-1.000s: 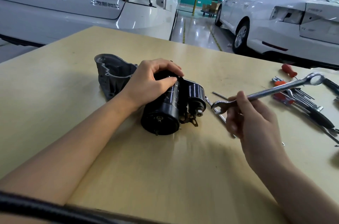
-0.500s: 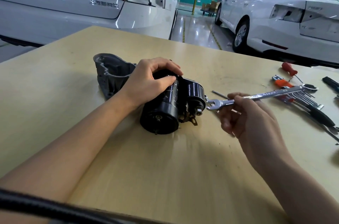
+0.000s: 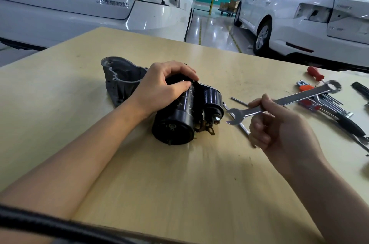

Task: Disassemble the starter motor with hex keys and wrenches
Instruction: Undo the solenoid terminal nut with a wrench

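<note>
The starter motor (image 3: 179, 112) lies on its side on the bench (image 3: 179, 183), its terminal nut (image 3: 216, 119) facing the open wrench jaw. The left hand (image 3: 159, 88) grasps its smooth black barrel; the right hand (image 3: 279, 130) clenches the combination wrench (image 3: 283, 101). The unit appears heavy, rigid and prone to rolling: hold the barrel firmly.

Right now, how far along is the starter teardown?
Early. Done: nothing visibly removed; the starter looks whole, grey nose housing attached. In hand: the left hand grips the body, the right hand holds the wrench, open end beside but not on the terminal nut. Left: that nut, then the rest; other tools lie on the table.
</note>
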Demonstrator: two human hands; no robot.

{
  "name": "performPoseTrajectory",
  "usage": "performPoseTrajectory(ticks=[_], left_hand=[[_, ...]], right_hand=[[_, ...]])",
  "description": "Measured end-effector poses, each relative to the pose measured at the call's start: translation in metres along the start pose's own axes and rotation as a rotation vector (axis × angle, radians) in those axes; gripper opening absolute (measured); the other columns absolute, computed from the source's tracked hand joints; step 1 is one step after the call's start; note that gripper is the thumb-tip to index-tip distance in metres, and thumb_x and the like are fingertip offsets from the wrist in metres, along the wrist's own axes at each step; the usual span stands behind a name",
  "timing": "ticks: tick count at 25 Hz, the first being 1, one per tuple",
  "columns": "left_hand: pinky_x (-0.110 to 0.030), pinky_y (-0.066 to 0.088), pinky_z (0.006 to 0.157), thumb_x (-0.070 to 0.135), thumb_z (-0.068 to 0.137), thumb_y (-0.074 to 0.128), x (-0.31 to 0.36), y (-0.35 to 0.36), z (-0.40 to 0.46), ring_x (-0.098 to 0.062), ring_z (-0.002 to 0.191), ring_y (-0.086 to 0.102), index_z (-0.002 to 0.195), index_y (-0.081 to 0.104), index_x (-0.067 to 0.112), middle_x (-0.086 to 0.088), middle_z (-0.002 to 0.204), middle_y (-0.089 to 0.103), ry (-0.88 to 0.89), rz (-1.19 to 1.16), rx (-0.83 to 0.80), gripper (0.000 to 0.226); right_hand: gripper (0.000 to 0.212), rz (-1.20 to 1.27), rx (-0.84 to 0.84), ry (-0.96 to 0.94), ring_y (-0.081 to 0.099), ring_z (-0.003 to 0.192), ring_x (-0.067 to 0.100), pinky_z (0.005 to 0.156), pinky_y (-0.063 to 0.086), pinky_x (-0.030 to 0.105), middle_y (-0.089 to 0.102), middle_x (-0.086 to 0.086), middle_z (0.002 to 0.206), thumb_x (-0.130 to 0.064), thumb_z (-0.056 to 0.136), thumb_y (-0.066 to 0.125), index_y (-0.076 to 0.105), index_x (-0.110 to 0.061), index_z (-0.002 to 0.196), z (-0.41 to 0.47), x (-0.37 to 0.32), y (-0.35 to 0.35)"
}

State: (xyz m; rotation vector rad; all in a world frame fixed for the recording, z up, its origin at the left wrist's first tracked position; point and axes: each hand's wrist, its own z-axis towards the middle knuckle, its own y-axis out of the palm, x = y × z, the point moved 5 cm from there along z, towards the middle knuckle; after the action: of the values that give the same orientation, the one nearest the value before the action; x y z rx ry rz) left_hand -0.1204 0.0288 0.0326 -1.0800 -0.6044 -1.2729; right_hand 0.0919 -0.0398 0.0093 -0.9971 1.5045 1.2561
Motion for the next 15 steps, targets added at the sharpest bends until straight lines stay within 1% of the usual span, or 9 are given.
performPoseTrajectory(ticks=[2, 4, 8, 11, 15], left_hand=[[-0.021, 0.048, 0.096, -0.009, 0.085, 0.061, 0.000, 0.000, 0.000, -0.012, 0.106, 0.064, 0.092, 0.072, 0.009, -0.005, 0.108, 0.069, -0.003, -0.002, 0.002, 0.022], [-0.021, 0.048, 0.096, -0.009, 0.085, 0.061, -0.001, 0.000, 0.000, -0.012, 0.106, 0.064, 0.092, 0.072, 0.010, -0.005, 0.109, 0.069, -0.006, -0.010, 0.006, 0.023], [-0.020, 0.048, 0.096, -0.008, 0.085, 0.061, -0.001, 0.000, 0.000, -0.009, 0.106, 0.064, 0.091, 0.072, 0.011, -0.003, 0.108, 0.069, -0.005, -0.003, -0.002, 0.022], [-0.020, 0.048, 0.096, -0.008, 0.085, 0.061, -0.002, 0.000, 0.000, -0.010, 0.106, 0.064, 0.090, 0.071, 0.011, -0.003, 0.108, 0.069, -0.003, -0.005, 0.000, 0.022], [-0.021, 0.048, 0.096, -0.008, 0.085, 0.061, -0.001, -0.001, 0.000, -0.012, 0.106, 0.064, 0.090, 0.071, 0.012, -0.004, 0.108, 0.069, 0.004, -0.006, -0.001, 0.023]], right_hand=[[0.023, 0.027, -0.035, -0.028, 0.027, 0.035, 0.012, 0.038, 0.023, 0.021, 0.040, 0.001, 0.049, -0.029, 0.090, 0.053, 0.063, -0.013, 0.076, 0.000, -0.002, 0.003], [0.024, 0.036, -0.041, -0.025, 0.027, 0.036, 0.011, 0.037, 0.022, 0.019, 0.040, 0.001, 0.049, -0.028, 0.091, 0.053, 0.063, -0.012, 0.076, -0.001, -0.002, 0.004], [0.034, 0.024, 0.035, 0.011, 0.021, 0.035, 0.008, 0.033, 0.019, 0.017, 0.033, -0.002, 0.047, -0.029, 0.098, 0.045, 0.060, -0.009, 0.073, -0.001, 0.004, 0.000], [0.033, 0.040, 0.058, 0.023, 0.020, 0.036, 0.008, 0.033, 0.019, 0.018, 0.032, -0.001, 0.047, -0.026, 0.097, 0.045, 0.060, -0.009, 0.073, -0.001, 0.007, 0.001], [0.033, 0.060, 0.045, 0.024, 0.021, 0.037, 0.010, 0.034, 0.020, 0.019, 0.035, 0.001, 0.047, -0.023, 0.095, 0.045, 0.061, -0.009, 0.070, -0.003, 0.013, 0.006]])
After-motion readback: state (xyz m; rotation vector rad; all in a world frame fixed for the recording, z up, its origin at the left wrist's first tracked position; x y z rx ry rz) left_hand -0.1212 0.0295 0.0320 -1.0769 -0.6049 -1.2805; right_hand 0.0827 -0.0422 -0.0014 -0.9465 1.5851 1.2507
